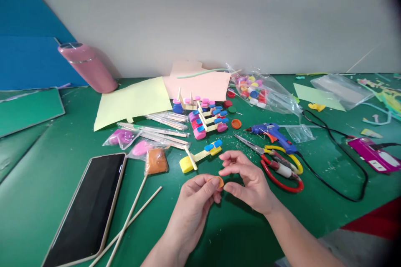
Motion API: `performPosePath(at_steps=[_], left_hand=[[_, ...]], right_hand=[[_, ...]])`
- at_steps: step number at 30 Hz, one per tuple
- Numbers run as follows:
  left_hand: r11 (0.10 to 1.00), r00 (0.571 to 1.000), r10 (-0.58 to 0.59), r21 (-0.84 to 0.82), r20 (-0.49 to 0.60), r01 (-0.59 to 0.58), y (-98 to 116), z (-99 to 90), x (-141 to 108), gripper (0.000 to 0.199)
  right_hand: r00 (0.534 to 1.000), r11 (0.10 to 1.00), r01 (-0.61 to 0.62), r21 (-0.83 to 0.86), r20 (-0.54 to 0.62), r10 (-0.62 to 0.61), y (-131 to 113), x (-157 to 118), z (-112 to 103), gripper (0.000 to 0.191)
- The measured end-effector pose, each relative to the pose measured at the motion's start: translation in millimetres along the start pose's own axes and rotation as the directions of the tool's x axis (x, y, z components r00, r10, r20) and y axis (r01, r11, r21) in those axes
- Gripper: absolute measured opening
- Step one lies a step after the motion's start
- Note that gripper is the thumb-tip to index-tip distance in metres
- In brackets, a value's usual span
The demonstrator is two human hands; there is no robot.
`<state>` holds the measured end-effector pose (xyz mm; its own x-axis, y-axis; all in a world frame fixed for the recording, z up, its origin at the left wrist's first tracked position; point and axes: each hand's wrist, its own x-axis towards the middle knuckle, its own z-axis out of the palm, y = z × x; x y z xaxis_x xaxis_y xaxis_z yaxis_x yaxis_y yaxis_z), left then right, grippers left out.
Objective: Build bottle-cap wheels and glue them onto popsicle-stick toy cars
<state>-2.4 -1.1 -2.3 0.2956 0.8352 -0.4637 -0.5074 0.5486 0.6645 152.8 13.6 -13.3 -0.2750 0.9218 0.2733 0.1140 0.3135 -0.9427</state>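
Between the thumb and fingers of my left hand (200, 196) is a small round orange piece (221, 182); whether it is clay or a cap I cannot tell. My right hand (247, 181) is just right of it, fingers apart and holding nothing. Beyond my hands lies a small yellow model (200, 156) with a wooden stick crosspiece and two blue pads. Several similar models (208, 122) in pink, blue and red stand further back. A bag of orange-brown clay (157, 161) lies left of my left hand. An orange cap (236, 124) rests near the models.
To the right lie red-and-yellow-handled scissors (278, 167), a blue glue gun (272, 133) with a black cord and a purple power strip (374, 154). A phone (89, 204) and crossed wooden sticks (133, 219) are at left. A pink bottle (89, 66) and a bag of caps (257, 91) stand behind.
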Motion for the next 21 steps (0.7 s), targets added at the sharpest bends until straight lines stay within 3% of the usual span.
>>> performPosePath(at_steps=[13,17,21], left_hand=[[0.999,1.0,0.009,0.034,-0.005,-0.009,1.8,2.4,0.6,0.016],[0.986,0.993,0.089,0.148,-0.076,-0.077,2.2,2.7,-0.2,0.017],[0.922,0.947,0.26,0.338,-0.186,-0.187,3.4,5.8,-3.6,0.018]], right_hand=[[0.999,0.999,-0.03,0.025,-0.015,0.03,1.6,0.8,2.5,0.013],[0.997,0.998,-0.053,-0.022,-0.049,0.052,0.4,-0.2,2.5,0.016],[0.994,0.994,-0.077,-0.079,-0.088,0.07,-1.7,-0.8,5.9,0.008]])
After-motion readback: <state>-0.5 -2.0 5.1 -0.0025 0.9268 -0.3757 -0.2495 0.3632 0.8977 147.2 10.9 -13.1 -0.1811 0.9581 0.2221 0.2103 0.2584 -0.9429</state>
